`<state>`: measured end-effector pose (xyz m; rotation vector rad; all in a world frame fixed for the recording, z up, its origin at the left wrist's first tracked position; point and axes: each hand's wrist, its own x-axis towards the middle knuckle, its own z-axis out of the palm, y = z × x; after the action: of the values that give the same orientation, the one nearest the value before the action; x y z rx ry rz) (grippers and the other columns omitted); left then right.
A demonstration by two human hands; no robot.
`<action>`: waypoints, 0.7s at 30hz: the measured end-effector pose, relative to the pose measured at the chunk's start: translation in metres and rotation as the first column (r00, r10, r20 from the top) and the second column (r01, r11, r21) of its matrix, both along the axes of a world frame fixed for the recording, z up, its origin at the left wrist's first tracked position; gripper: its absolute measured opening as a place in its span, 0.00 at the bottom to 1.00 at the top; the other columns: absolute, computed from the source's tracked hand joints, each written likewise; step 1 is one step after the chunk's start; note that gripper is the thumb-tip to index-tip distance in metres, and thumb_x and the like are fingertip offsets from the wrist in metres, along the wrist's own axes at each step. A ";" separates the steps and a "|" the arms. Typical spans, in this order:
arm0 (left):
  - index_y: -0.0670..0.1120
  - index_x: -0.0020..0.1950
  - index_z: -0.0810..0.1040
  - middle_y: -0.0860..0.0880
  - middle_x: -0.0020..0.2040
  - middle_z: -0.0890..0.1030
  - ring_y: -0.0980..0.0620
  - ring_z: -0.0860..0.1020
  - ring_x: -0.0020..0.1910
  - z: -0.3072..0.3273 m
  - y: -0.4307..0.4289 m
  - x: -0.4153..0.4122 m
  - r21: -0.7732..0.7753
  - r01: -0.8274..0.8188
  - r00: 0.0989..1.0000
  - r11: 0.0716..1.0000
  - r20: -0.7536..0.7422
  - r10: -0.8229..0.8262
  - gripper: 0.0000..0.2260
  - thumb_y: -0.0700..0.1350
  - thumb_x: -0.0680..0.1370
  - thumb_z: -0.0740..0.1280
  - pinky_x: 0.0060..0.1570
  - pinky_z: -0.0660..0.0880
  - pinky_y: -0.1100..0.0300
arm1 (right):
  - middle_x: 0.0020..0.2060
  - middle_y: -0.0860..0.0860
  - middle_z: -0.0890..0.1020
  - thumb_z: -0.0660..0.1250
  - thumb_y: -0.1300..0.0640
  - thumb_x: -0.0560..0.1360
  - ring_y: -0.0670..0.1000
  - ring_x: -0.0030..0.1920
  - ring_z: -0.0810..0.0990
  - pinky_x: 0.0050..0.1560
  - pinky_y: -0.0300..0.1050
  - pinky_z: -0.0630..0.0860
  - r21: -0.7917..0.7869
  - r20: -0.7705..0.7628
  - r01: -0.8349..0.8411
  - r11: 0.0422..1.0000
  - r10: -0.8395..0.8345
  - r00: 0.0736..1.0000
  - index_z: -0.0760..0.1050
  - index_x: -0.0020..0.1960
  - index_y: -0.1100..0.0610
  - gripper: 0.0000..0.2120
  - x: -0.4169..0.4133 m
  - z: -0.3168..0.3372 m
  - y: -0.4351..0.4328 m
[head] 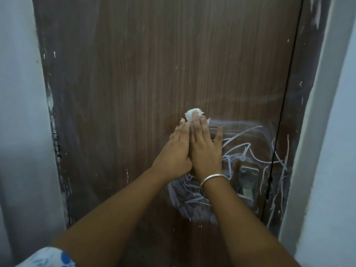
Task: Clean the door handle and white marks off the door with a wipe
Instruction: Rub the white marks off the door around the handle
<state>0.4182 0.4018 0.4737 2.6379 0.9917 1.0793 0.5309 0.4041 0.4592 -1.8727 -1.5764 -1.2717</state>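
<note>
A brown wooden door [146, 74] fills the view. White scribbled marks [242, 145] cover its lower right part, around a metal door handle plate [247, 182]. My right hand [205, 145], with a silver bangle on the wrist, lies flat on the door and presses a crumpled white wipe [192, 114] under its fingertips. My left hand [176, 151] lies flat beside it, touching its left edge, fingers together. Most of the wipe is hidden under the right fingers. More marks [188, 199] show below the wrists.
A dark door frame [300, 112] with white smears runs down the right side, next to a pale wall [339, 151]. Another pale wall [21, 112] borders the door's chipped left edge. A white and blue sleeve [52, 257] shows at the bottom left.
</note>
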 end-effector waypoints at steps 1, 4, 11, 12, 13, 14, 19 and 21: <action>0.41 0.76 0.40 0.44 0.78 0.41 0.50 0.41 0.77 0.000 -0.001 0.000 0.001 -0.006 1.000 1.000 -0.015 0.006 0.39 0.32 0.72 0.59 0.76 0.47 0.50 | 0.76 0.55 0.38 0.53 0.50 0.79 0.55 0.74 0.36 0.66 0.65 0.32 0.048 -0.070 -0.003 0.999 0.006 0.998 0.37 0.76 0.58 0.33 0.003 -0.001 -0.004; 0.41 0.76 0.39 0.44 0.78 0.40 0.50 0.40 0.76 0.002 -0.002 -0.001 0.013 -0.012 0.998 1.000 -0.053 0.013 0.38 0.34 0.74 0.60 0.76 0.47 0.51 | 0.76 0.57 0.44 0.59 0.44 0.75 0.56 0.76 0.41 0.68 0.64 0.31 0.139 -0.252 0.022 0.990 0.014 0.968 0.44 0.76 0.61 0.39 0.006 -0.012 -0.014; 0.41 0.76 0.40 0.44 0.78 0.40 0.50 0.40 0.77 0.001 -0.010 0.012 -0.008 -0.011 0.997 1.000 -0.081 0.011 0.39 0.32 0.72 0.60 0.76 0.46 0.54 | 0.76 0.56 0.44 0.56 0.49 0.77 0.56 0.76 0.43 0.69 0.65 0.37 0.025 -0.127 0.016 1.000 -0.013 0.992 0.43 0.76 0.58 0.34 0.007 -0.012 -0.017; 0.41 0.76 0.40 0.44 0.78 0.40 0.50 0.41 0.77 0.002 -0.011 0.014 -0.002 -0.014 0.996 1.000 -0.086 0.014 0.39 0.32 0.72 0.61 0.76 0.47 0.54 | 0.76 0.55 0.45 0.55 0.50 0.78 0.55 0.76 0.43 0.69 0.65 0.35 0.030 -0.110 -0.002 1.000 0.005 0.994 0.44 0.76 0.58 0.33 0.013 -0.007 -0.021; 0.41 0.76 0.40 0.44 0.78 0.40 0.50 0.41 0.77 0.002 -0.011 0.016 0.005 -0.021 0.995 1.000 -0.098 0.022 0.39 0.32 0.73 0.62 0.76 0.47 0.54 | 0.77 0.54 0.45 0.54 0.50 0.77 0.55 0.76 0.43 0.68 0.65 0.34 0.050 -0.132 -0.008 0.999 0.015 0.991 0.44 0.76 0.58 0.33 0.019 -0.002 -0.025; 0.42 0.76 0.39 0.45 0.78 0.40 0.50 0.41 0.77 0.002 -0.011 0.017 0.013 -0.030 0.993 0.999 -0.111 0.031 0.40 0.33 0.73 0.63 0.75 0.47 0.54 | 0.77 0.55 0.44 0.55 0.48 0.77 0.55 0.76 0.43 0.68 0.64 0.33 0.081 -0.186 0.000 0.997 0.015 0.983 0.44 0.76 0.59 0.34 0.024 0.002 -0.029; 0.44 0.76 0.37 0.46 0.77 0.38 0.49 0.41 0.76 0.003 -0.015 0.023 0.040 -0.043 0.986 0.998 -0.162 0.049 0.44 0.32 0.72 0.67 0.75 0.47 0.55 | 0.76 0.59 0.44 0.58 0.46 0.74 0.58 0.76 0.43 0.69 0.63 0.36 0.185 -0.449 0.089 0.979 0.004 0.893 0.44 0.75 0.63 0.40 0.037 -0.005 -0.051; 0.43 0.76 0.38 0.46 0.78 0.38 0.49 0.41 0.76 0.003 -0.018 0.028 0.052 -0.043 0.985 0.998 -0.163 0.051 0.44 0.33 0.72 0.67 0.74 0.47 0.56 | 0.76 0.60 0.43 0.59 0.45 0.73 0.59 0.75 0.42 0.70 0.62 0.36 0.135 -0.449 0.075 0.988 -0.006 0.894 0.43 0.75 0.64 0.41 0.033 -0.013 -0.056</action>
<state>0.4461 0.3836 0.4768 2.7942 1.0763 0.9174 0.5636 0.3483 0.4457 -1.9339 -1.1711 -0.8583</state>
